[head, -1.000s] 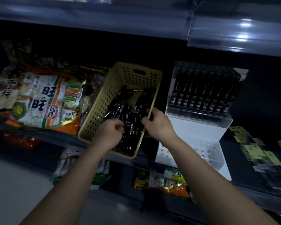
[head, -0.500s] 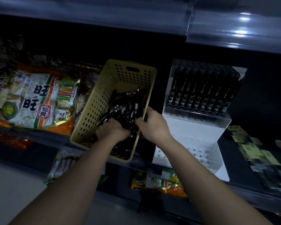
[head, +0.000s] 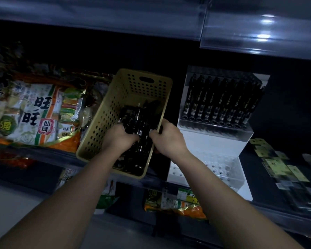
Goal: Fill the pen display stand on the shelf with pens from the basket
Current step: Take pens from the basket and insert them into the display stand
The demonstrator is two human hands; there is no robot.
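**Left of frame:** snack bags (head: 36,112) lay on the shelf against the basket's left wall and played no part.

**Centre:** the yellow basket (head: 101,121) sat askew, its near end past the shelf's front edge, with loose black pens (head: 140,117) heaped in its bottom. Your left hand (head: 118,139) was inside it, fingers curled round a bundle of those pens. Your right hand (head: 169,139) was clenched on the basket's right rim, apparently steadying it.

The step in hand looked like gathering a batch. To do it well, you needed to take only as many pens as you could hold parallel, tips one way. You also needed to hold the rim so the overhanging basket did not tip.

**Right of centre:** the display stand (head: 212,141) stood just beside the basket. Its upper tier (head: 223,103) was filled with upright pens, while the lower tier (head: 221,168) showed bare holes, so the task seemed about half done. The basket's right wall and your right forearm lay between the bundle and those holes, so the bundle probably had to be lifted clear first.

**Far right:** flat packets (head: 276,162) lay near the stand, apart from it.
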